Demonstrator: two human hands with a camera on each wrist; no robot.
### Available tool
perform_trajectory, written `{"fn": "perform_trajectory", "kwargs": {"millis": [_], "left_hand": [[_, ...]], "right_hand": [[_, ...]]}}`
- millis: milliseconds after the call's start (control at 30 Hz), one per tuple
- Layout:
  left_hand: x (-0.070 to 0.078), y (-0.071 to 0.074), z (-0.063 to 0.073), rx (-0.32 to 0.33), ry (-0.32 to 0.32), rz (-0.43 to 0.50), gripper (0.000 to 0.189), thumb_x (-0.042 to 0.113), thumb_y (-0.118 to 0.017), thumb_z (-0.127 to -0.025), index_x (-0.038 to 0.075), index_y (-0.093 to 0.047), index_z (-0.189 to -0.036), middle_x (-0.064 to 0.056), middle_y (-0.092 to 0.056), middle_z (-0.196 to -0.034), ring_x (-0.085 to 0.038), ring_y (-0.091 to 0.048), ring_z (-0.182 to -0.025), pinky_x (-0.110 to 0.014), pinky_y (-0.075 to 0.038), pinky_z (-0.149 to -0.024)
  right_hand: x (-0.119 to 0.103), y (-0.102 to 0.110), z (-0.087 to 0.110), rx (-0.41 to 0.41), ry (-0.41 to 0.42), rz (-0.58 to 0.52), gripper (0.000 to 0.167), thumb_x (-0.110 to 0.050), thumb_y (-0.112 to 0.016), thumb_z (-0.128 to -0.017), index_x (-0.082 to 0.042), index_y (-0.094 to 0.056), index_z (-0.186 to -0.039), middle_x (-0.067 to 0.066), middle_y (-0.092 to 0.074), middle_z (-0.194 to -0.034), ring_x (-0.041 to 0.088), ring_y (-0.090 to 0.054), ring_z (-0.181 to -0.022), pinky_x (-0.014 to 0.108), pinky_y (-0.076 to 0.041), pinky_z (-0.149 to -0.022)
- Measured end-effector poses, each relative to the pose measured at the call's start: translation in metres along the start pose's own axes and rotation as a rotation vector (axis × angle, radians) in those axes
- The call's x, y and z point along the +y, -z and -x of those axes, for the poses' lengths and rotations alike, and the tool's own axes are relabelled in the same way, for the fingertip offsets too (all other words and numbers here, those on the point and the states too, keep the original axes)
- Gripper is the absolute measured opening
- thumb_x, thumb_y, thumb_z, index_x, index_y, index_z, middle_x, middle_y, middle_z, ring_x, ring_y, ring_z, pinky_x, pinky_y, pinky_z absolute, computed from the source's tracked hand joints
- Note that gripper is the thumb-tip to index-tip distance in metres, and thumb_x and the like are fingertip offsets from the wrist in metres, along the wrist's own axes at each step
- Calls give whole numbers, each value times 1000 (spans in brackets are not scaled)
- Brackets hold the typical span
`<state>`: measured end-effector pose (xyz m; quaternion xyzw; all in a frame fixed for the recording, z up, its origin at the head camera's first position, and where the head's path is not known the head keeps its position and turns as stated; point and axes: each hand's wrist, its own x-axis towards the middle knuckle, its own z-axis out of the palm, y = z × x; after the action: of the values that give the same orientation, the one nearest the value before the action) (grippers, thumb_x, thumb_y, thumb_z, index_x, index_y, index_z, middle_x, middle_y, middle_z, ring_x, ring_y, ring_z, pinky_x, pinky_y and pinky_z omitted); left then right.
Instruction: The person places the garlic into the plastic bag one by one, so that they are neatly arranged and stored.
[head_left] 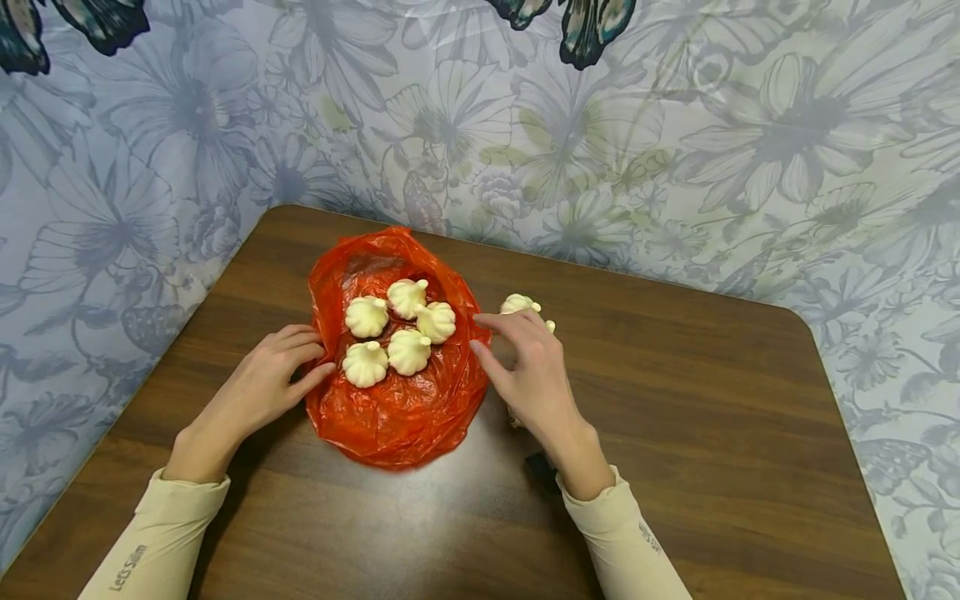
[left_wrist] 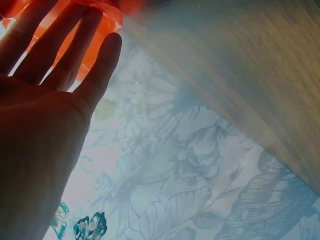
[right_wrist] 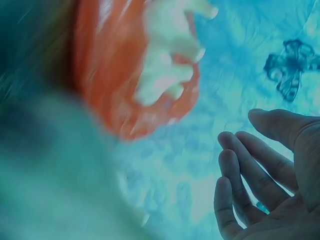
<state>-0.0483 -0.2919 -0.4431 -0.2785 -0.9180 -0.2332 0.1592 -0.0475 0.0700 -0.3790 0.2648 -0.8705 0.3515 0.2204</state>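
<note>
A red plastic bag [head_left: 390, 425] lies on the table with its mouth spread wide and its rim rolled out. Several white garlic bulbs [head_left: 408, 352] sit inside, grouped toward the upper left. My left hand [head_left: 262, 379] touches the bag's left edge, thumb over the rim; in the left wrist view its long fingers reach straight to the red plastic. At the right edge, my right hand [head_left: 532, 375] has its thumb and forefinger beside the rim, the fingers relaxed. Just beyond that hand, more garlic [head_left: 519, 303] shows, partly hidden by it.
The brown wooden table [head_left: 697, 433] carries everything, its far edge close behind the bag. Past it hangs a flower-patterned cloth [head_left: 585, 150] with butterfly shapes. A small black object [head_left: 538, 468] is at my right wrist.
</note>
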Motion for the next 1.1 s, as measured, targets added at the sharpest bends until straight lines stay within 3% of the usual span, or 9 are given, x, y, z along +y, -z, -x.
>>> {"fn": "perform_trajectory", "kwargs": {"millis": [233,500,733,1100], "left_hand": [[-1,-2,1,9,-8,4,18,10,-87,-84,2,-79,-98,-17,-77,-108,-37,-66,-112,-58,-52,-99],[-2,-3,1,9,8,9,20,10,-87,-83,1,-79,-99,-17,-77,-109,-37,-66,-112,-59,-52,-99],[-2,-4,1,16,-13,8,19,8,-86,-85,-1,-79,-100,-19,-77,-109,-39,-66,-112,-58,-50,-99],[-5,-6,1,9,0,14,20,9,-86,-84,1,-79,-100,-18,-77,-109,-38,-65,-112,-59,-51,-99]], "right_hand": [[26,27,17,45,-58,14,26,-9,-84,-90,-7,-79,-115,4,-79,-104,25,-66,-96,39,-55,-77],[43,43,32,72,-53,73,25,-6,-85,-88,-5,-80,-112,6,-79,-101,26,-67,-93,43,-56,-75],[52,51,43,54,-70,75,22,-8,-85,-88,-7,-80,-109,3,-77,-93,24,-67,-89,34,-51,-74],[57,54,51,2,-91,-3,20,-12,-86,-89,-12,-82,-109,-3,-79,-97,19,-70,-93,24,-52,-78]]}}
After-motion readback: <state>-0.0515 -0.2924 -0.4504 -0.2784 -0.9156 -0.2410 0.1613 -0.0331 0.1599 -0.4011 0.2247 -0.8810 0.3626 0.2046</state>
